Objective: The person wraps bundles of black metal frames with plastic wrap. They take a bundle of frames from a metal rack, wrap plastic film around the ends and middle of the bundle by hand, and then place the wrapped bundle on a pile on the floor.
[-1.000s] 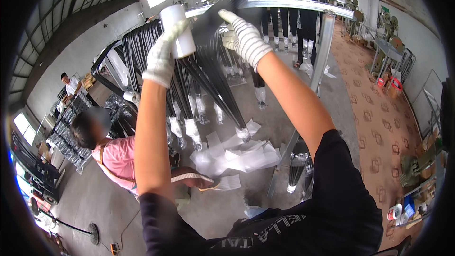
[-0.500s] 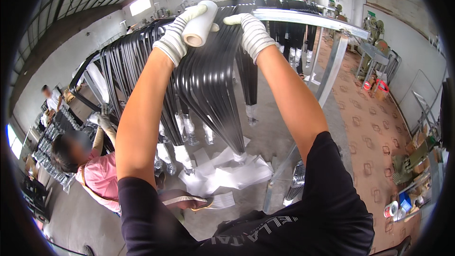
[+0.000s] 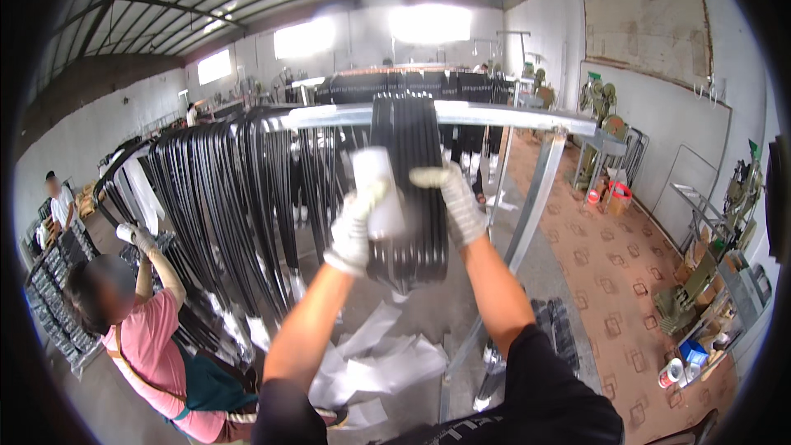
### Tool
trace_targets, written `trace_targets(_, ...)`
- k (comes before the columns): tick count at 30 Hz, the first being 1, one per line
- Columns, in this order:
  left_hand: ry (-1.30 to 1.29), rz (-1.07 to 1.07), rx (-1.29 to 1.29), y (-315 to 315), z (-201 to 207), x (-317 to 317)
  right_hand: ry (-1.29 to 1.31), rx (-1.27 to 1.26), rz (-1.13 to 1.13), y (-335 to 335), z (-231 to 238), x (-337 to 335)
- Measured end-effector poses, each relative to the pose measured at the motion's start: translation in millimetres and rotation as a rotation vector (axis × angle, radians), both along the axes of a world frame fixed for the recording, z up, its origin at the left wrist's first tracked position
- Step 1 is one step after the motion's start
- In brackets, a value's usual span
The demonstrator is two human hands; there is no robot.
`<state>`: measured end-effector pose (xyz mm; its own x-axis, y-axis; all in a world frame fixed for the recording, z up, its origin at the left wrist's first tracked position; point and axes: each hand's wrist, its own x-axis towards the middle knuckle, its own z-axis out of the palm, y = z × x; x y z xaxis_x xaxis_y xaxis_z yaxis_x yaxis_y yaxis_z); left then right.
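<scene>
A bundle of long, glossy black strips hangs over a metal rail in front of me. My left hand, in a striped whitish glove, is closed round a roll of white, translucent film, which is blurred and stands in front of the bundle's left side. My right hand, gloved alike, is at the bundle's right edge. One digit lies across the front of the strips; the other fingers are hidden behind them, closed on that edge.
The metal rack rail carries more black strips to the left. A co-worker in a pink shirt stands there, hands raised to the strips. White sheets lie on the floor below. Machines line the right wall.
My view has risen, showing more of the rail and ceiling. Both hands now sit lower against the front of the hanging bundle, the film roll still in the left. The co-worker's hands have shifted.
</scene>
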<state>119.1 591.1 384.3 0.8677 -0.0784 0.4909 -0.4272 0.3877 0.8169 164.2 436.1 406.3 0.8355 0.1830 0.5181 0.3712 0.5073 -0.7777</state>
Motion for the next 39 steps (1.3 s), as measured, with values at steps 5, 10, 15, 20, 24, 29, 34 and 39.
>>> trace_targets(5,-0.05,0.041,-0.003,1,-48,2,0.012,0.089,0.089,2,-27,2)
trace_targets(10,-0.098,0.064,-0.022,4,-93,19,0.036,0.085,0.121,4,-60,17)
trace_targets(15,-0.096,0.064,0.001,23,-119,25,0.06,0.076,0.126,14,-98,5)
trace_targets(20,-0.124,0.053,-0.03,41,-124,20,-0.113,0.022,-0.135,41,-174,-3)
trace_targets(24,-0.134,0.131,0.008,42,-107,6,0.126,-0.065,-0.346,55,-244,50)
trace_targets(29,-0.358,0.252,0.047,36,-60,-17,0.353,0.006,-0.418,65,-328,59)
trace_targets(34,-0.522,0.203,-0.03,59,-19,-21,0.439,0.001,-0.328,85,-370,31)
trace_targets(39,-0.461,0.145,-0.041,101,-21,-18,0.449,-0.169,-0.244,99,-349,-3)
